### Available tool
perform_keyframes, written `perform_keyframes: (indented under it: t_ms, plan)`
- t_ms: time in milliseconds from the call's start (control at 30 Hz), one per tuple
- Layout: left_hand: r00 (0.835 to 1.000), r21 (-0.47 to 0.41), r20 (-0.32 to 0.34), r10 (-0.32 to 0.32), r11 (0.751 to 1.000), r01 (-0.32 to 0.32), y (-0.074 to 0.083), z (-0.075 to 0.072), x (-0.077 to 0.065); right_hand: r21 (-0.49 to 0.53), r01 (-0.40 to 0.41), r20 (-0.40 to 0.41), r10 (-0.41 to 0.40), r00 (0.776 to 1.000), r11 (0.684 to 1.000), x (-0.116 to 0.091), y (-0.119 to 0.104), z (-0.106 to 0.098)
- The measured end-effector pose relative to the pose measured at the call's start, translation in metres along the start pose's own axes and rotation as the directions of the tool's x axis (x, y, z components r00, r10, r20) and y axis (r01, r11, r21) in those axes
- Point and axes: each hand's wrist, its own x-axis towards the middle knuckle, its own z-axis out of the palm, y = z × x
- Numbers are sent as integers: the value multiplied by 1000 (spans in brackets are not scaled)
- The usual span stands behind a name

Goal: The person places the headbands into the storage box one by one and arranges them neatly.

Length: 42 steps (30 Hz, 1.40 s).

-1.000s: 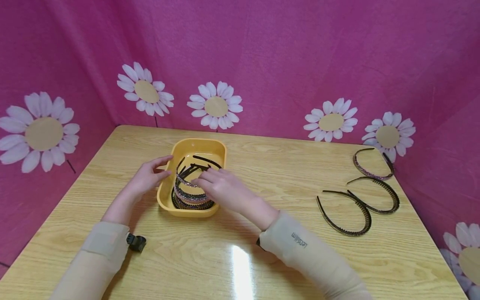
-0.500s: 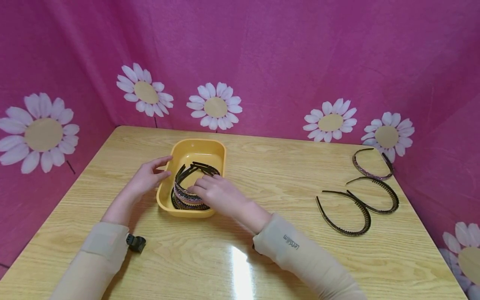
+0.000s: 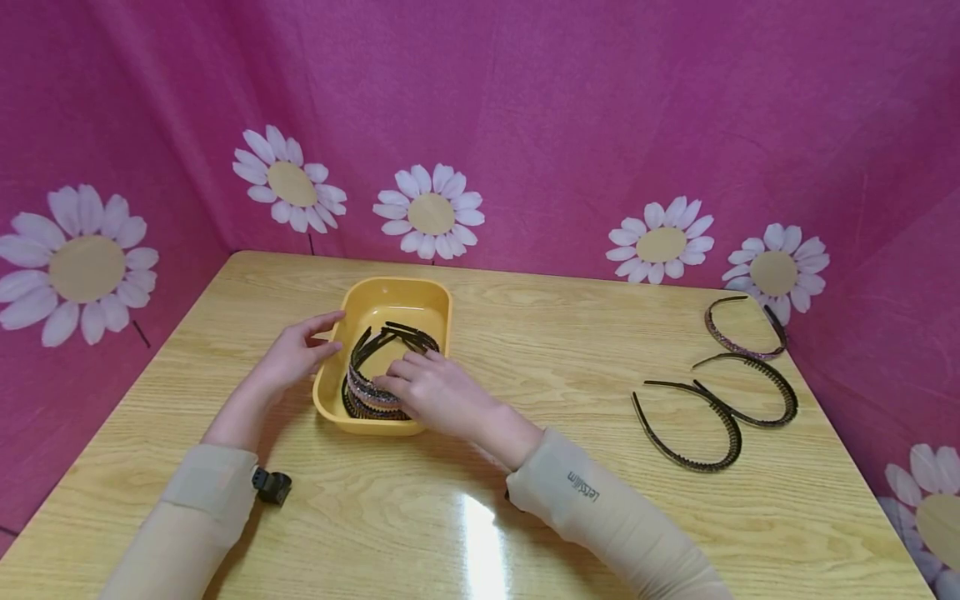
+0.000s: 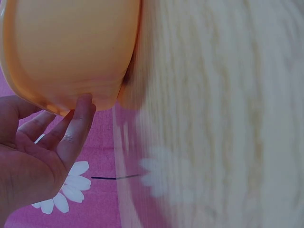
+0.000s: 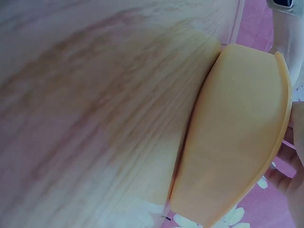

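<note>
A yellow plastic bin (image 3: pixel 397 287) sits left of centre on the table, with a stack of dark, partly glittery headbands (image 3: pixel 362 392) nested in its near half. My left hand (image 3: pixel 288 358) touches the bin's left side with extended fingers; the left wrist view has those fingertips (image 4: pixel 84 99) against the outer wall. Over the bin's right rim reaches my right hand (image 3: pixel 442 396), its fingers curled around the right side of a headband on top of the stack. In the right wrist view the bin wall (image 5: pixel 232 128) hides the headbands, and only part of that hand shows.
Three more headbands lie at the table's right: a glittery purple one (image 3: pixel 738 350) at the back, a toothed dark one (image 3: pixel 789 400), and another dark one (image 3: pixel 731 450) overlapping it. A pink daisy-print cloth (image 3: pixel 540 150) walls the table's back and sides.
My right hand has lowered a glittery headband onto the stack in the bin and shifted slightly toward me. The left hand has stayed at the bin's side.
</note>
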Motion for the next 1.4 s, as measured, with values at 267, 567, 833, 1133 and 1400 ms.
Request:
perform_keyframes:
  t_ms: [267,567,833,1133,1400]
  plan:
    - [1000,5,1,13,1000,-13,0,0,0,86,-23,6,22,1000,996,0,0,0]
    - [1000,3,-2,4,1000,-4,2,-1,-1,133,-15,-42,21,999,991,-2,4,-2]
    - [1000,-1,-3,8,1000,-8,3,0,-2,163,6,-106,11,994,987,-3,8,-8]
    - [1000,1,-5,4,1000,-4,4,2,-1,206,-7,-105,29,994,978,-5,11,-22]
    - [1000,-14,2,3,1000,-2,6,1,-4,207,-22,-117,47,992,978,-8,16,-36]
